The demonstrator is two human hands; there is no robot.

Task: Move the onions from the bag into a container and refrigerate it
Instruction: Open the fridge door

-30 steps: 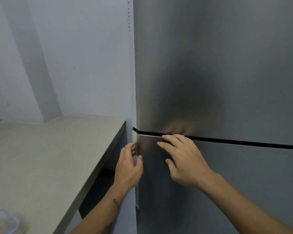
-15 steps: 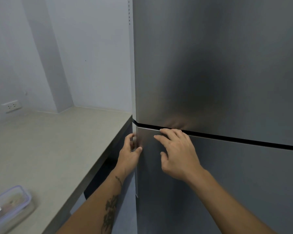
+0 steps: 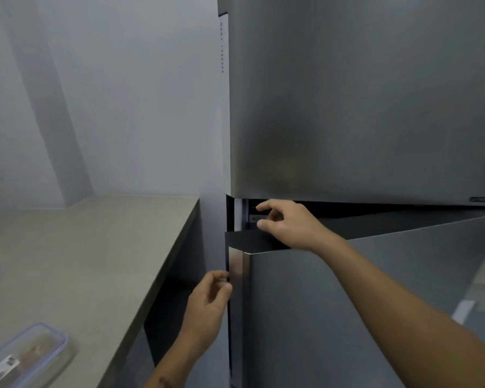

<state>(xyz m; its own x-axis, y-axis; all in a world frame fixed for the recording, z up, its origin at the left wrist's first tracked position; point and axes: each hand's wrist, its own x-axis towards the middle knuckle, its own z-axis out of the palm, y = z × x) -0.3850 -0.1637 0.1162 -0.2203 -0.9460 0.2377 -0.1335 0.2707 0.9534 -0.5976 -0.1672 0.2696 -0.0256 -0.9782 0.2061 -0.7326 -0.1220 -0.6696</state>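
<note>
Lower fridge door (image 3: 361, 303) is cracked open, swinging out toward the viewer. R hand (image 3: 287, 224) hooks over the door's top edge w/ fingers curled; L hand (image 3: 207, 298) pinches the door's left side edge lower down. Lidded clear container (image 3: 25, 357) sits on the counter (image 3: 81, 261), near-left, well apart from both hands and behind them; L hand is nearer. Long axis runs diagonally, near-left to far-right. White label on lid, text unreadable. Contents blurred, prob. the onions.

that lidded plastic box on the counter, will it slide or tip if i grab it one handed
The box is low, long and flat, so it probably won't tip. On the smooth counter it may slide. Its clear plastic looks stiff and likely light.
</note>
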